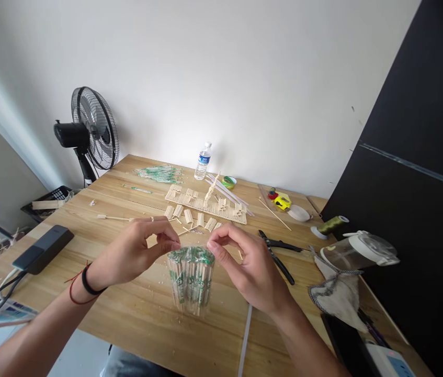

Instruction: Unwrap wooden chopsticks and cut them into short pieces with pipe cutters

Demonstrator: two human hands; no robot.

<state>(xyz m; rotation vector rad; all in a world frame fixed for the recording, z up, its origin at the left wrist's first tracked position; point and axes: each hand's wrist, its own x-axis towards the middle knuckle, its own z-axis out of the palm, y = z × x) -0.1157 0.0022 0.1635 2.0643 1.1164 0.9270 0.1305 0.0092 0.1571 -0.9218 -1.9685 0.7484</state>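
Observation:
A clear plastic pack of wooden chopsticks (190, 283) with green print hangs upright just over the near part of the table. My left hand (137, 254) pinches its upper left corner between thumb and forefinger. At the upper right corner, my right hand (250, 269) is closed in a similar pinch. The crumpled green top of the pack lies between both hands. Behind it are several small slatted wooden pieces (189, 215) and a long flat stick model (205, 204) with a twisted upright part.
Black pliers (278, 251) lie right of my right hand. Farther back stand a water bottle (203, 161), a pile of green-and-white wrappers (160, 173) and a yellow tape measure (283, 202). A plastic jug (358, 248) is at right, a dark power bank (44, 248) at left.

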